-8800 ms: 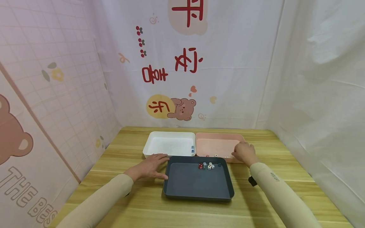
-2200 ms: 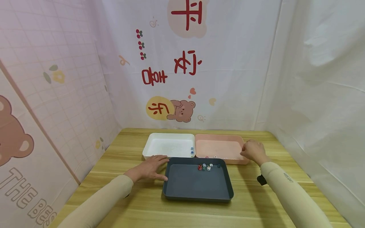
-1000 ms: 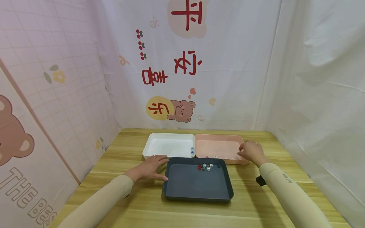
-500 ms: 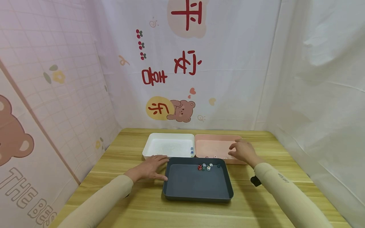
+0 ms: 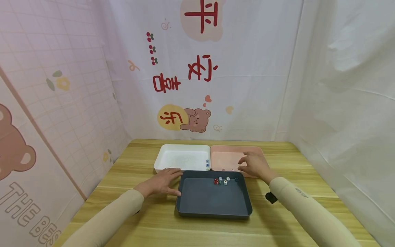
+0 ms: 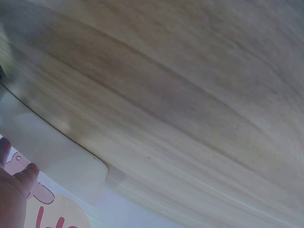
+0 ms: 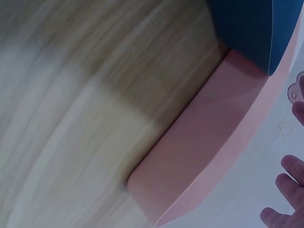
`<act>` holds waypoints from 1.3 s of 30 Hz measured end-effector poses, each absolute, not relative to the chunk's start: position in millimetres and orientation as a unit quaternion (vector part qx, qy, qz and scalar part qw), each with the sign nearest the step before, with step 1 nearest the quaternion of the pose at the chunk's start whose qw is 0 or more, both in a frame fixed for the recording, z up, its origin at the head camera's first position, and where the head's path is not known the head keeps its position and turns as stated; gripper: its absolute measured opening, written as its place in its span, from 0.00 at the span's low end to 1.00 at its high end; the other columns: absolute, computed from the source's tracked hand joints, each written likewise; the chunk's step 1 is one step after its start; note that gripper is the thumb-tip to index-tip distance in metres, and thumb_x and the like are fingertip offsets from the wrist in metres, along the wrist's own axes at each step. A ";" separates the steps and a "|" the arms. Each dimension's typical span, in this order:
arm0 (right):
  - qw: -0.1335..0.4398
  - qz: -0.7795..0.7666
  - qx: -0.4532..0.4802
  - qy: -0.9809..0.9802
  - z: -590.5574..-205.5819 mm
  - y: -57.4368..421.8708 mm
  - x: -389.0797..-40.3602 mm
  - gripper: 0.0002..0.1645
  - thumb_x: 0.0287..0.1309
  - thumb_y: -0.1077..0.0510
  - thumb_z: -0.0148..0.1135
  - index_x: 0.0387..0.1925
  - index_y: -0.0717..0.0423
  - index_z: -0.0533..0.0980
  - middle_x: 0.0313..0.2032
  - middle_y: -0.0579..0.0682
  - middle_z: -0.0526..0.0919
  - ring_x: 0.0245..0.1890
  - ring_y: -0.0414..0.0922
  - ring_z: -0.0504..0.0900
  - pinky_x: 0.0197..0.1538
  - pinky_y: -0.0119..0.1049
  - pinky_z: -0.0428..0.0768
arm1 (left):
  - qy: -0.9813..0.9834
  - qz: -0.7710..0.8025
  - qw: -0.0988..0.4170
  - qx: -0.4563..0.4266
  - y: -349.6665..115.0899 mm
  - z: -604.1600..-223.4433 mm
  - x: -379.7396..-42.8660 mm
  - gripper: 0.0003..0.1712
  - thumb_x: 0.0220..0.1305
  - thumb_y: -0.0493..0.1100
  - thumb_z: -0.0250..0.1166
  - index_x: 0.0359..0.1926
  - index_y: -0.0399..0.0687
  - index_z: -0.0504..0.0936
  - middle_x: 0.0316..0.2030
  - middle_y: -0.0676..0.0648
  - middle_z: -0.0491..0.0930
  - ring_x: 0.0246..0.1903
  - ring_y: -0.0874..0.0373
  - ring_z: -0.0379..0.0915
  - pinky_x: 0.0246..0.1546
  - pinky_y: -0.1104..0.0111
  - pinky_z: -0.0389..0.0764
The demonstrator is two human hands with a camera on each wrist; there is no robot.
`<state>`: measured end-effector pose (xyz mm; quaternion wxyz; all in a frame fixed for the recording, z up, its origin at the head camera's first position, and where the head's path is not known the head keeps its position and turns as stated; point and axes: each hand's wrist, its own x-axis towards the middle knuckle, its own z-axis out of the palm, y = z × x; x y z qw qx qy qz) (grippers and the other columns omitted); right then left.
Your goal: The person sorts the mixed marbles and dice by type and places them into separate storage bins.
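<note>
My left hand (image 5: 162, 183) lies with fingers spread at the left edge of a dark grey tray (image 5: 213, 202), thumb against its side. Toward the tray's back right sit several small dice, among them a red die (image 5: 216, 181), a white die (image 5: 225, 182) and a dark die (image 5: 236, 179). Above the right part of a pink tray (image 5: 225, 156) hovers my right hand (image 5: 257, 167), its fingers apart and slightly bent, with no object visible between them. A red die (image 5: 223, 170) and a white die (image 5: 232, 170) show at the pink tray's near side; the hand hides the area to their right.
Left of the pink tray stands a white tray (image 5: 182, 156), with a few blue and greenish dice (image 5: 207, 165) along its right wall. The dark tray's back edge meets both back trays on the wooden table (image 5: 148, 226). Printed cloth (image 5: 247, 85) surrounds the table.
My right hand moved left from the pink tray's right end, its fingers spreading. Since the oldest frame, one white die has left the dark tray. The left hand stays in place.
</note>
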<state>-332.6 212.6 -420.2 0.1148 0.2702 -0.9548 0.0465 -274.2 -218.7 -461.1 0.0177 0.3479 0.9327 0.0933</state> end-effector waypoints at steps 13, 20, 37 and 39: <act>0.103 0.087 0.306 -0.942 -427.4 190.6 -322.8 0.10 0.55 0.50 0.73 0.35 0.51 0.88 0.55 0.65 0.80 0.61 0.63 0.73 0.62 0.62 0.69 | 0.932 0.093 0.016 0.349 -219.7 -461.6 -274.1 0.53 0.57 0.74 0.63 0.72 0.44 0.66 0.72 0.39 0.59 0.70 0.40 0.55 0.69 0.45 0.57; 0.099 0.069 0.332 -0.936 -434.1 177.8 -316.0 0.07 0.53 0.50 0.75 0.33 0.47 0.87 0.58 0.66 0.77 0.62 0.63 0.72 0.62 0.64 0.68 | 0.933 0.093 0.016 0.347 -219.3 -461.7 -273.5 0.54 0.56 0.75 0.63 0.72 0.44 0.66 0.73 0.39 0.59 0.70 0.40 0.55 0.70 0.45 0.56; 0.046 0.011 0.345 -0.938 -450.5 157.3 -308.1 0.10 0.52 0.48 0.76 0.36 0.44 0.88 0.62 0.63 0.74 0.66 0.62 0.68 0.65 0.67 0.63 | 0.935 0.094 0.023 0.340 -219.9 -461.1 -272.1 0.54 0.57 0.75 0.62 0.73 0.45 0.65 0.73 0.40 0.58 0.71 0.40 0.54 0.70 0.45 0.55; 0.044 0.006 0.345 -0.938 -452.0 155.9 -308.1 0.10 0.52 0.47 0.75 0.36 0.42 0.88 0.62 0.62 0.74 0.66 0.62 0.67 0.65 0.67 0.62 | 0.935 0.092 0.022 0.341 -220.1 -461.5 -272.5 0.54 0.57 0.75 0.62 0.73 0.45 0.65 0.73 0.40 0.58 0.71 0.40 0.54 0.70 0.45 0.55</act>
